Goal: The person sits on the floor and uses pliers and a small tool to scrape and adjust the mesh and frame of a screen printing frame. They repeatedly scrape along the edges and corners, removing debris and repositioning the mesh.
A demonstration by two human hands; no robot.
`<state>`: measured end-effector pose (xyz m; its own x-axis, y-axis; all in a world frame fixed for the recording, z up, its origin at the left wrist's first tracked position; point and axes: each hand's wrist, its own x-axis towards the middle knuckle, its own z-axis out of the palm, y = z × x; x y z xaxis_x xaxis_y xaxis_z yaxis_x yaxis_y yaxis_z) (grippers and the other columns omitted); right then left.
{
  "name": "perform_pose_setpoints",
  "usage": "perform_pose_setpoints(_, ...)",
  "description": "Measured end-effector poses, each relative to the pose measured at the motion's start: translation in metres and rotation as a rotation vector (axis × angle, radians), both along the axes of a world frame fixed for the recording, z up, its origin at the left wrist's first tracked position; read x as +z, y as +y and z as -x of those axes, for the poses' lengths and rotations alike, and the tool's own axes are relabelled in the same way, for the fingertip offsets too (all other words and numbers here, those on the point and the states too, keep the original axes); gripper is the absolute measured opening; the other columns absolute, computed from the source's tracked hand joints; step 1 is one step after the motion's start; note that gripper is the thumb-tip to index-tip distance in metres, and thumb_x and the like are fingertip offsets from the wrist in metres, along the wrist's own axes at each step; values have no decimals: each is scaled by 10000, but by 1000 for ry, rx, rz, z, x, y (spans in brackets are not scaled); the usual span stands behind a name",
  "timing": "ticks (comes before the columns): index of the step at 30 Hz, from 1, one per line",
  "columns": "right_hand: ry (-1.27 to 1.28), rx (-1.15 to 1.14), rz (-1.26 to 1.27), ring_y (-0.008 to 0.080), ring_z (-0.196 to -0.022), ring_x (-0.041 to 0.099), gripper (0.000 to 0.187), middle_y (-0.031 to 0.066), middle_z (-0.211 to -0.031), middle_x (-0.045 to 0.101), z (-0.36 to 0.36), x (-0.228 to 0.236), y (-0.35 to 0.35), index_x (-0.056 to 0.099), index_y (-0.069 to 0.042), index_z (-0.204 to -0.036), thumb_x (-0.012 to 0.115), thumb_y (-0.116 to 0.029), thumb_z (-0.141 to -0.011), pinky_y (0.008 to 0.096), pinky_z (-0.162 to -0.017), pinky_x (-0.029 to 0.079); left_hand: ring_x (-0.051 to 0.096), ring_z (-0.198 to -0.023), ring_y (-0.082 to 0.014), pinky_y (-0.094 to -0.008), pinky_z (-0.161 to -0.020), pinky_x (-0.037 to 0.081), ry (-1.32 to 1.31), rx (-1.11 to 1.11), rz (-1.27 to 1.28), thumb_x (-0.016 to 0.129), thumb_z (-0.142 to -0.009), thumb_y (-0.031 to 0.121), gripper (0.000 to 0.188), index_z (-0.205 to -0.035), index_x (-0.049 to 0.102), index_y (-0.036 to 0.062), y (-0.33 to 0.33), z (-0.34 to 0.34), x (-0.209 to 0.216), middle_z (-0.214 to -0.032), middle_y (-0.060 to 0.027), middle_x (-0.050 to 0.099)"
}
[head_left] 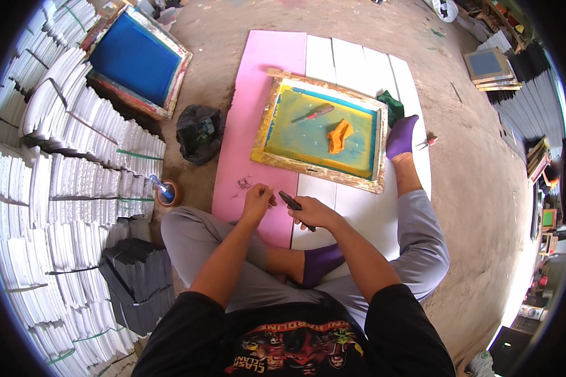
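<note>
In my right hand is a dark, slim, elongated tool, its kind too small to make out. It slants across my closed fingers, and its upper end points toward my left hand. That hand is curled with the fingertips pinched together; whatever they may hold is hidden. Just beyond both hands lies a wooden screen-printing frame with a yellow-green mesh. A screwdriver and a crumpled orange cloth rest on the mesh. Small dark scraps are scattered on the pink board, left of my left hand.
Tall stacks of bundled white paper line the left side. A blue screen frame leans there, near a black plastic bag and a small pot. A dark green cloth lies beside my purple-socked foot. More frames sit far right.
</note>
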<state>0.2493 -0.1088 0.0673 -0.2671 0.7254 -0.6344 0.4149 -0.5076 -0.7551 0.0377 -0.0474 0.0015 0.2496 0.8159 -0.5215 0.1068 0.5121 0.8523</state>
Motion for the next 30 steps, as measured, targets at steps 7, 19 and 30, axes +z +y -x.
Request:
perform_pose_setpoints(7,-44,-10,14,196,-637,705,289,117,-821,698,6,-2,7,610,14,-1081,655,-255,-984,353,-566,562,687,-702,-263,-404,-718,557,594,256,-247,818,-882,276,302,-901,700,-1,18,28,-14,-801,-115,714)
perform_pose_setpoints(19,-618,205,377,218,-551,684,202,131,-744,694,-157,58,15,625,44,-979,661,-144,-915,385,-477,550,700,-783,-288,-400,-731,557,519,-43,-445,808,-871,302,269,-972,728,66,0,-28,1,-895,-109,735)
perform_pose_setpoints(30,-745,228,735,308,-715,749,333,220,-858,720,-179,56,55,603,100,-1211,622,-118,-960,453,-588,614,298,-1531,-394,-623,-1175,324,738,-439,-1008,801,-859,305,545,-1359,656,142,-11,-49,17,-1636,-103,395)
